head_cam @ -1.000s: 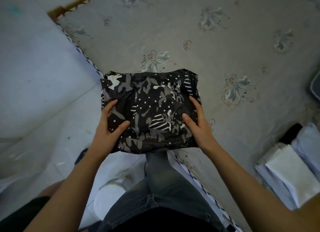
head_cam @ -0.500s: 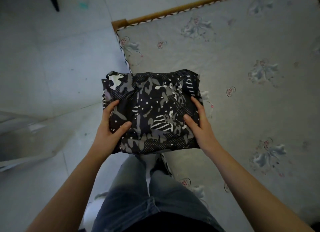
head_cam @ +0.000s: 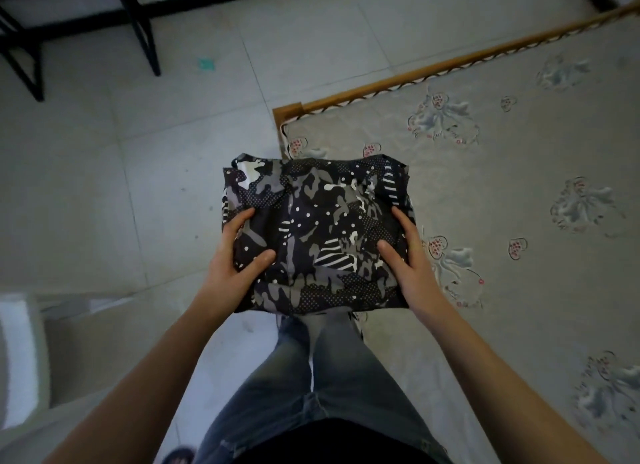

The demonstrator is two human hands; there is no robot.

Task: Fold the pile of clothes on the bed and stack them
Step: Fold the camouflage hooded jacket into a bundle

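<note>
The tiled floor point(head_cam: 145, 172) fills the left and upper part of the view. The bed point(head_cam: 519, 221) takes the right side, its floral mattress cover running out of frame to the right and bottom; a wooden frame edge point(head_cam: 415, 74) shows along its far side and corner. Black furniture legs point(head_cam: 138, 23) stand at the top left, cut off by the frame, so what they belong to cannot be told. The person's jeans point(head_cam: 311, 387) show below, and a dark shoe tip point(head_cam: 178, 456) is only partly visible at the bottom edge.

The folded patterned garment point(head_cam: 318, 235), black, grey and white with dots and stripes, is held in the air in front of the person, over the bed's near corner and the floor beside it. Its underside is hidden.

The left hand point(head_cam: 235, 266) grips the garment's left edge, thumb on top, forefinger along the side, other fingers hidden beneath. The right hand point(head_cam: 412, 262) grips the right edge likewise, thumb pressed on the cloth, remaining fingers out of sight under it.
</note>
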